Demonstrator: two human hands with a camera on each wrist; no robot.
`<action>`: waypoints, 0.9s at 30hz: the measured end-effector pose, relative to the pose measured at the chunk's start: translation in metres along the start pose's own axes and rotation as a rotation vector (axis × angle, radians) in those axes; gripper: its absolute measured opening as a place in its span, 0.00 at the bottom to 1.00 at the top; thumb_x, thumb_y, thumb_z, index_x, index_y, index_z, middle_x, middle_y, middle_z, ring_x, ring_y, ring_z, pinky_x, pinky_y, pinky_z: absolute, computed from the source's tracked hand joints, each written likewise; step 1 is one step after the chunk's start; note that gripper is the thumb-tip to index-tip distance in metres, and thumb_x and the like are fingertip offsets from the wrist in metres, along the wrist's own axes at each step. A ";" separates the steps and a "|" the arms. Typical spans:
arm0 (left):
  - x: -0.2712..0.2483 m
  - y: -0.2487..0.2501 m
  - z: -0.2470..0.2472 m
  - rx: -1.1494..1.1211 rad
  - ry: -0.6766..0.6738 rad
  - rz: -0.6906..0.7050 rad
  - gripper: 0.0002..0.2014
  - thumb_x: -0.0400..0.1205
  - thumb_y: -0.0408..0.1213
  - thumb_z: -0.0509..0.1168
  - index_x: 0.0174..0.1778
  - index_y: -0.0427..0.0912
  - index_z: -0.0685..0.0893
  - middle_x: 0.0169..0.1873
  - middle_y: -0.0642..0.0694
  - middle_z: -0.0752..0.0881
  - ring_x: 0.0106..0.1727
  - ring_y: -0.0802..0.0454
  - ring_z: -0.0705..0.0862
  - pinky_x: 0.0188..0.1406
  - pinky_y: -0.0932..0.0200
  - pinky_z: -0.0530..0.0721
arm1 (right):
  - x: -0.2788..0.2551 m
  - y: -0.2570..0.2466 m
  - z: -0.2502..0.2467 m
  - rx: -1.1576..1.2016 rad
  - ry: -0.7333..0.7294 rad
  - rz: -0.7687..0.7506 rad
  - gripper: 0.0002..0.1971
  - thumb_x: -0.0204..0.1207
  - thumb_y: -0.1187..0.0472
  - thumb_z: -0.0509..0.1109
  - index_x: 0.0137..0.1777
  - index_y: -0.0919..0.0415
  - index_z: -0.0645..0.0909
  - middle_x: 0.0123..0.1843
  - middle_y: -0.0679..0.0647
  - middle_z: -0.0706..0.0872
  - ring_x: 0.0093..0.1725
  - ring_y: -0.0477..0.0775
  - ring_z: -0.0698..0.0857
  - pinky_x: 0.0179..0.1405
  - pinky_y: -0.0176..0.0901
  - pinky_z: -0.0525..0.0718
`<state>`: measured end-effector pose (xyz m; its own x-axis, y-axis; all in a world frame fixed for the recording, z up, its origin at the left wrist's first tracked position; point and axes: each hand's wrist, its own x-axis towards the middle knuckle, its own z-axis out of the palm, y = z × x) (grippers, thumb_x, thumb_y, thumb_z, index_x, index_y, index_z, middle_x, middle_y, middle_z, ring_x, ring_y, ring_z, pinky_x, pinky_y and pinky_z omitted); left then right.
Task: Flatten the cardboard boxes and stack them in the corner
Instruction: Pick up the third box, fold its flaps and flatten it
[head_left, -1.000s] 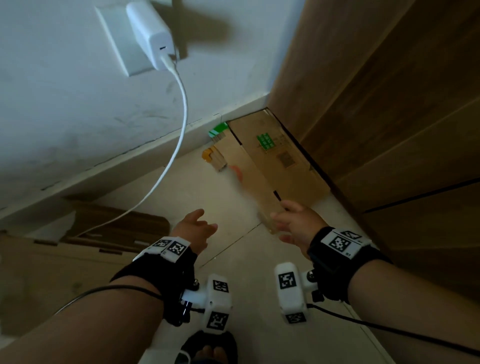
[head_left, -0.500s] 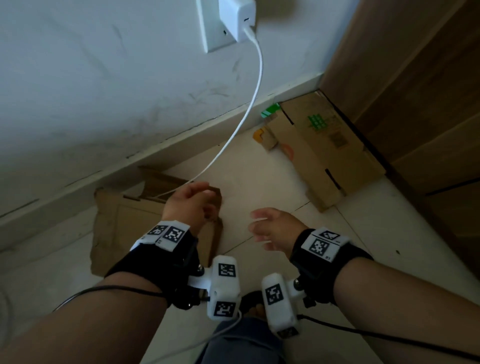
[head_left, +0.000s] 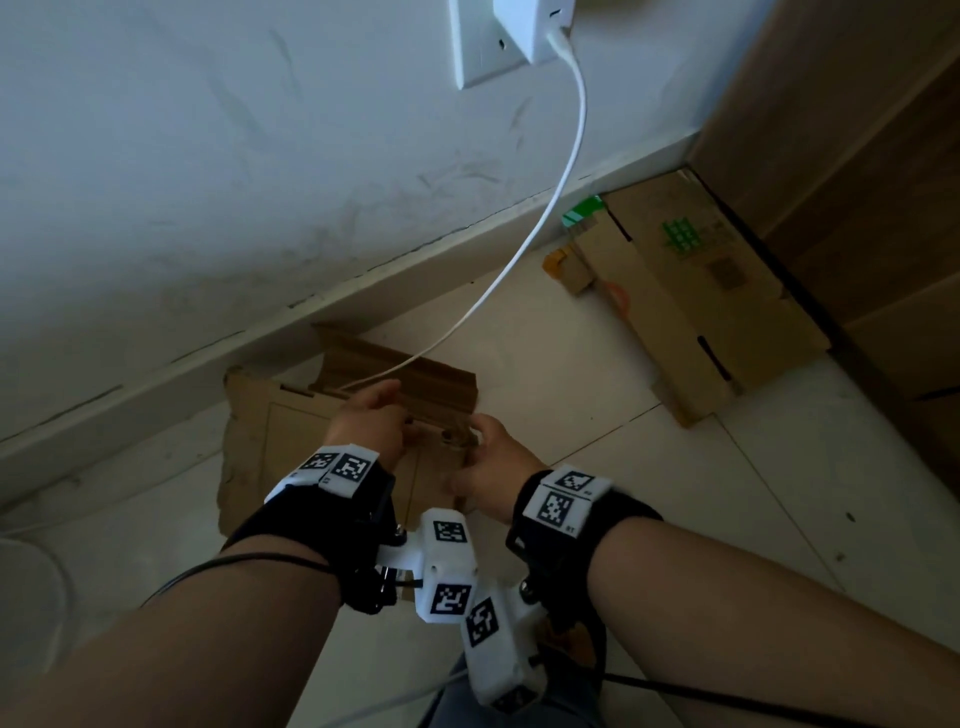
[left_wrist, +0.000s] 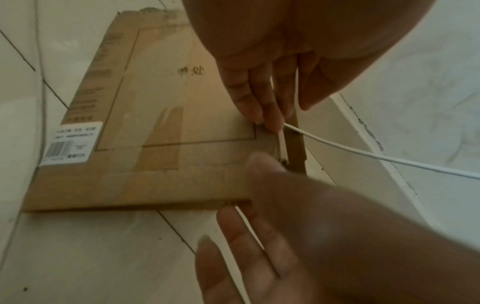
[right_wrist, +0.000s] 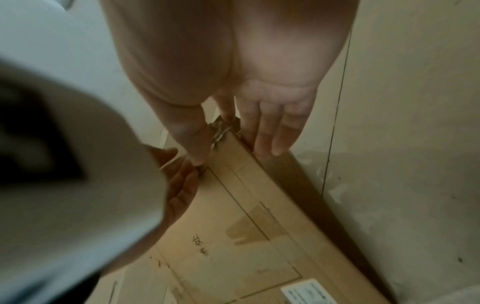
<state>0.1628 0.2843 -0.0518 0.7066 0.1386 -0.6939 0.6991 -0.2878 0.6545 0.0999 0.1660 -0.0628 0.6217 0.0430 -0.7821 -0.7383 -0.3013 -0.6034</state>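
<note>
A brown cardboard box (head_left: 270, 457) (left_wrist: 155, 123) (right_wrist: 259, 226) with a white label lies on the floor tiles by the wall. My left hand (head_left: 371, 421) (left_wrist: 259, 102) rests straight fingers on its top near the right corner. My right hand (head_left: 488, 457) (right_wrist: 249, 123) is at that same corner, thumb on the top face and straight fingers against the side. Flattened cardboard (head_left: 717, 291) lies stacked in the corner at the right, apart from both hands.
A white charger cable (head_left: 519, 249) (left_wrist: 363, 156) hangs from the wall socket (head_left: 483, 47) and runs to the box beside my left fingertips. A wooden panel (head_left: 857, 182) closes the corner on the right. The baseboard (head_left: 208, 384) runs behind the box.
My view swung left from the corner stack. Both hands left that stack, crossed to the box by the wall and came down on its right corner.
</note>
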 end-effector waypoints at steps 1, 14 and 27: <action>0.001 0.000 0.002 -0.003 0.007 0.002 0.20 0.81 0.27 0.57 0.68 0.45 0.78 0.53 0.42 0.81 0.47 0.45 0.84 0.53 0.50 0.84 | 0.002 0.001 0.004 -0.001 0.006 0.004 0.47 0.66 0.58 0.74 0.82 0.50 0.49 0.68 0.58 0.82 0.64 0.60 0.83 0.64 0.53 0.82; -0.006 0.004 0.021 0.006 -0.034 -0.010 0.17 0.78 0.31 0.61 0.64 0.39 0.80 0.34 0.46 0.82 0.35 0.48 0.82 0.52 0.50 0.84 | -0.008 0.008 0.012 -0.023 -0.008 -0.003 0.14 0.76 0.63 0.65 0.60 0.58 0.69 0.56 0.58 0.80 0.54 0.56 0.79 0.56 0.45 0.78; 0.010 -0.018 -0.004 0.013 0.044 -0.116 0.21 0.78 0.30 0.62 0.68 0.34 0.77 0.42 0.45 0.82 0.38 0.53 0.77 0.41 0.57 0.76 | 0.011 0.008 0.023 -0.011 0.004 -0.078 0.36 0.73 0.62 0.69 0.78 0.45 0.59 0.77 0.54 0.73 0.70 0.58 0.78 0.66 0.44 0.76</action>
<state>0.1577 0.2946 -0.0695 0.6255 0.2130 -0.7505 0.7750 -0.2800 0.5665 0.0949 0.1858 -0.0802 0.6783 0.0627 -0.7321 -0.6846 -0.3080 -0.6607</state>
